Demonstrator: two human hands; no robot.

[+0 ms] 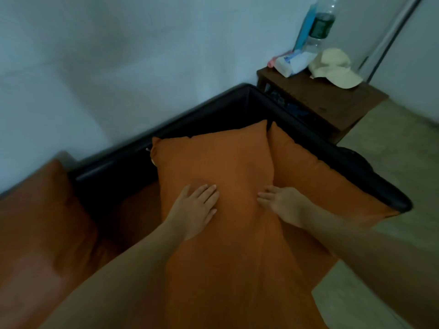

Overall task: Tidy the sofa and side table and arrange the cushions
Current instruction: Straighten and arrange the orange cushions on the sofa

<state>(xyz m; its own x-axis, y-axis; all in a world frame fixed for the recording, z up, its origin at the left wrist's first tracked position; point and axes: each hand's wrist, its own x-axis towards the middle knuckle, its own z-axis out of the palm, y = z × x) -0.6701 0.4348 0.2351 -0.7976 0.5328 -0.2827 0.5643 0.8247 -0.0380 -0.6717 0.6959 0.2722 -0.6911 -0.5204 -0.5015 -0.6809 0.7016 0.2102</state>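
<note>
A large orange cushion [213,157] stands in the corner of the black sofa [202,117], leaning toward its back. My left hand [196,208] lies flat on the cushion's front with straight fingers. My right hand [282,204] presses its right edge, fingers spread. A second orange cushion [316,176] lies against the sofa's right arm, behind my right hand. Another orange cushion [35,210] sits at the far left of the sofa.
A dark wooden side table [332,100] stands beyond the sofa's arm. On it are a cream cap [335,67], a tissue pack [294,61], a plastic bottle [322,24] and a blue object. Pale floor [392,150] lies to the right.
</note>
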